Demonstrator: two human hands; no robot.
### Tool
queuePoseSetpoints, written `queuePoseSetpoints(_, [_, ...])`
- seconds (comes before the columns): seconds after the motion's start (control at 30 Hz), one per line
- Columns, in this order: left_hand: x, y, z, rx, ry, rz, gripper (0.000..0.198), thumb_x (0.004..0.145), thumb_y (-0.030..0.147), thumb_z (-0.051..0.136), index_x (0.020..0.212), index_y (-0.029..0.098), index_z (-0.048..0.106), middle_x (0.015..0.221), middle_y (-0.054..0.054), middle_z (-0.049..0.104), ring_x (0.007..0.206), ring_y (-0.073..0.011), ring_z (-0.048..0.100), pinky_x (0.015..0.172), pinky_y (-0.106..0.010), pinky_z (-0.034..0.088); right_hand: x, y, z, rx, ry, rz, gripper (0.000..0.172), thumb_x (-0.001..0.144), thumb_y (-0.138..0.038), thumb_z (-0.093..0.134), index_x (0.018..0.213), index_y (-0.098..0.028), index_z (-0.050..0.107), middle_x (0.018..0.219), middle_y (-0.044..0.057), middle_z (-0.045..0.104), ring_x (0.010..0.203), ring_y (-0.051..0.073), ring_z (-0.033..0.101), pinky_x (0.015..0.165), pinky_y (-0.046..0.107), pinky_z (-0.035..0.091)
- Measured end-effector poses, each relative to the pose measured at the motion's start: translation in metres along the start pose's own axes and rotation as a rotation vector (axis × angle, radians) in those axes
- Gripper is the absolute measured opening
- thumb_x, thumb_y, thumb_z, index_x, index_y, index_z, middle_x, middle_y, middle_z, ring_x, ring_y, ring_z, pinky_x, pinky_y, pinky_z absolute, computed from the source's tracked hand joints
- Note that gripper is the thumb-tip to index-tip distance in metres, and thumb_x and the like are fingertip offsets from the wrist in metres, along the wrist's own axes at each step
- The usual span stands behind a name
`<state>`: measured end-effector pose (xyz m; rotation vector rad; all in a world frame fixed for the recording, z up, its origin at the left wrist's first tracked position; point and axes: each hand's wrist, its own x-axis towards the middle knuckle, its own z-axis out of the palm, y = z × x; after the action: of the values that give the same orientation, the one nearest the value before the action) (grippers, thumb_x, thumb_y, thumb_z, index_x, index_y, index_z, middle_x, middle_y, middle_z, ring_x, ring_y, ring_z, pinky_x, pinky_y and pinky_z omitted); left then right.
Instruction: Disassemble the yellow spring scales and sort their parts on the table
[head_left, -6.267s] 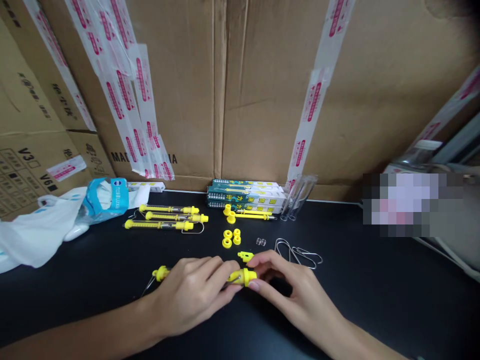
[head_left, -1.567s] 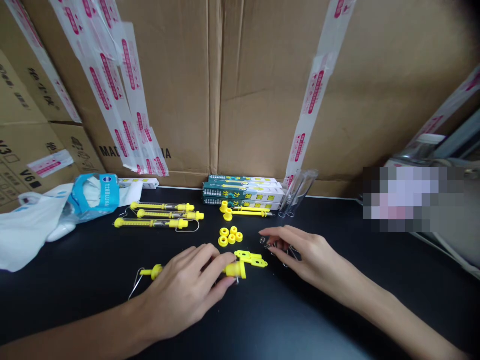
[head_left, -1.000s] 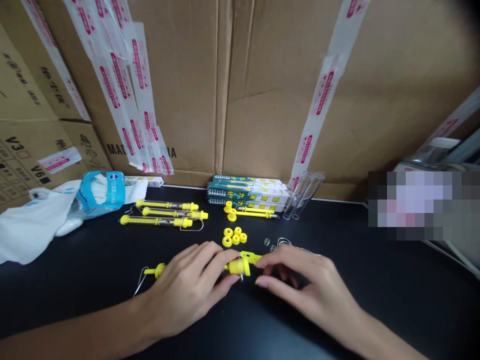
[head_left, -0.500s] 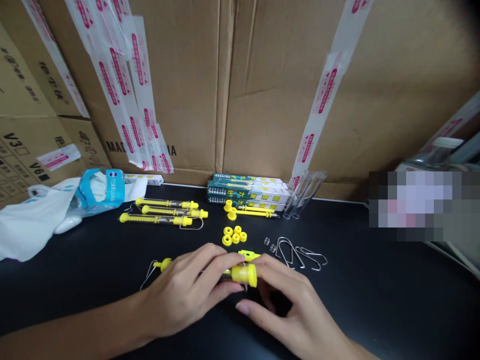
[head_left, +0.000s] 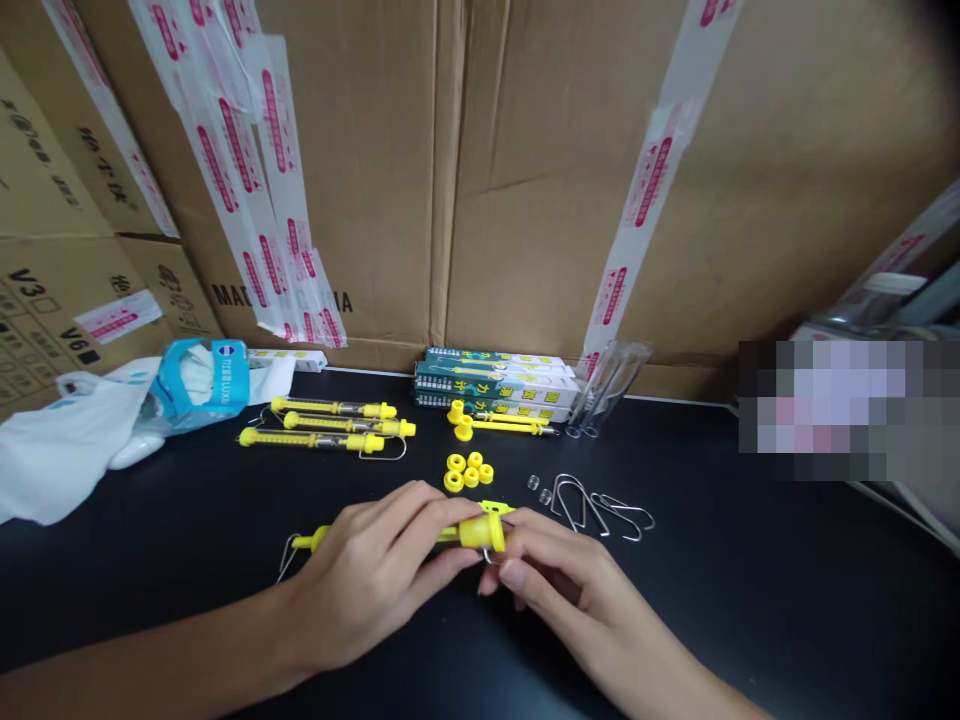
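My left hand (head_left: 386, 565) is wrapped round a yellow spring scale (head_left: 480, 532), its tube lying crosswise over the table. From its left end, past my wrist, a wire hook (head_left: 286, 555) sticks out. My right hand (head_left: 577, 585) is closed at the capped right end, thumb and fingers drawn together at a bent metal hook (head_left: 489, 556), mostly hidden by the fingers. Just behind them lies a flat yellow part (head_left: 495, 507). Farther back sit several yellow caps (head_left: 471, 470). To the right are two small springs (head_left: 539, 489) and several loose wire hooks (head_left: 600, 508).
Three spring scales (head_left: 322, 425) lie at the back left, near a blue-and-white tissue pack (head_left: 202, 385). Printed boxes (head_left: 495, 385), yellow rods (head_left: 514, 425) and clear tubes (head_left: 611, 390) stand or lie before the cardboard wall (head_left: 360, 180). A pixelated patch covers the right side.
The spring scale has shifted slightly left and up. My right thumb has come up from below and closed in near the metal hook at the capped end.
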<state>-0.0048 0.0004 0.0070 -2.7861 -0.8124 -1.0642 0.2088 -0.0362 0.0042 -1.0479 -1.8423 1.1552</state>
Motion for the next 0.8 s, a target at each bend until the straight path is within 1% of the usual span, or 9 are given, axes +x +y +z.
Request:
queuePoseSetpoints(0.1, [0.0,-0.001,0.001,-0.007,-0.017,-0.037,0.023,0.101,0.031,0.047,0.113,0.017,0.061,0.094,-0.003,0.069,0.081,-0.0147,0.07,0.07,-0.024,0.059,0.004,0.005,0.001,0.199,0.032,0.17,0.032,0.088,-0.052,0.062,0.08,-0.021,0.062,0.075,-0.002,0.054,0.066,0.013,0.051,0.061,0.025,0.045])
queuePoseSetpoints(0.17, [0.001,-0.001,0.001,-0.02,-0.033,-0.052,0.022,0.101,0.031,0.047,0.113,0.018,0.062,0.095,-0.003,0.069,0.081,-0.0144,0.07,0.071,-0.024,0.059,0.006,0.007,0.001,0.344,0.06,0.247,0.035,0.079,-0.053,0.073,0.082,-0.021,0.06,0.071,-0.004,0.052,0.064,0.012,0.051,0.058,0.024,0.044])
queuePoseSetpoints(0.23, [0.002,-0.001,0.001,-0.032,-0.045,-0.059,0.022,0.101,0.031,0.048,0.113,0.018,0.062,0.095,-0.003,0.069,0.082,-0.0146,0.07,0.07,-0.025,0.058,0.007,0.009,0.0,0.473,0.088,0.272,0.04,0.07,-0.049,0.082,0.082,-0.021,0.056,0.071,-0.004,0.054,0.064,0.011,0.053,0.055,0.022,0.045])
queuePoseSetpoints(0.3, [0.002,-0.001,0.001,-0.038,-0.05,-0.062,0.022,0.101,0.032,0.048,0.112,0.019,0.062,0.096,-0.002,0.069,0.082,-0.0148,0.07,0.069,-0.026,0.058,0.008,0.01,-0.003,0.578,0.111,0.261,0.042,0.07,-0.045,0.083,0.084,-0.021,0.051,0.073,-0.004,0.058,0.063,0.011,0.056,0.055,0.022,0.046])
queuePoseSetpoints(0.37, [0.002,-0.002,0.002,-0.039,-0.051,-0.056,0.022,0.101,0.032,0.048,0.111,0.019,0.062,0.095,-0.002,0.069,0.081,-0.0151,0.07,0.068,-0.026,0.057,0.008,0.012,-0.005,0.637,0.111,0.253,0.04,0.077,-0.043,0.079,0.093,-0.022,0.05,0.072,-0.004,0.061,0.063,0.01,0.058,0.056,0.022,0.047])
queuePoseSetpoints(0.47, [0.0,-0.003,0.003,-0.028,-0.057,-0.047,0.021,0.1,0.032,0.051,0.11,0.019,0.063,0.094,-0.002,0.069,0.081,-0.0154,0.069,0.068,-0.026,0.057,0.008,0.014,-0.007,0.575,0.086,0.237,0.037,0.082,-0.044,0.075,0.101,-0.021,0.052,0.071,-0.004,0.061,0.06,0.01,0.057,0.056,0.022,0.048])
queuePoseSetpoints(0.57, [0.0,-0.004,0.003,-0.003,-0.066,-0.033,0.02,0.099,0.031,0.053,0.109,0.019,0.064,0.093,-0.002,0.068,0.081,-0.0151,0.068,0.067,-0.026,0.056,0.006,0.017,-0.005,0.416,0.108,0.191,0.03,0.084,-0.046,0.071,0.092,-0.021,0.056,0.073,-0.004,0.057,0.062,0.01,0.056,0.054,0.022,0.048])
queuePoseSetpoints(0.7, [-0.001,-0.004,0.002,0.024,-0.067,-0.009,0.019,0.098,0.03,0.053,0.109,0.019,0.065,0.091,-0.002,0.067,0.078,-0.0152,0.067,0.066,-0.025,0.055,0.002,0.023,-0.001,0.276,0.168,0.155,0.027,0.09,-0.043,0.063,0.109,-0.026,0.054,0.083,-0.002,0.058,0.063,0.011,0.058,0.049,0.02,0.048])
queuePoseSetpoints(0.8, [-0.002,-0.003,0.002,0.024,-0.068,0.008,0.018,0.098,0.029,0.055,0.11,0.02,0.064,0.09,-0.002,0.067,0.077,-0.0157,0.066,0.065,-0.027,0.055,0.001,0.024,-0.001,0.256,0.148,0.152,0.029,0.091,-0.041,0.063,0.114,-0.027,0.054,0.084,-0.001,0.057,0.062,0.011,0.058,0.048,0.02,0.048])
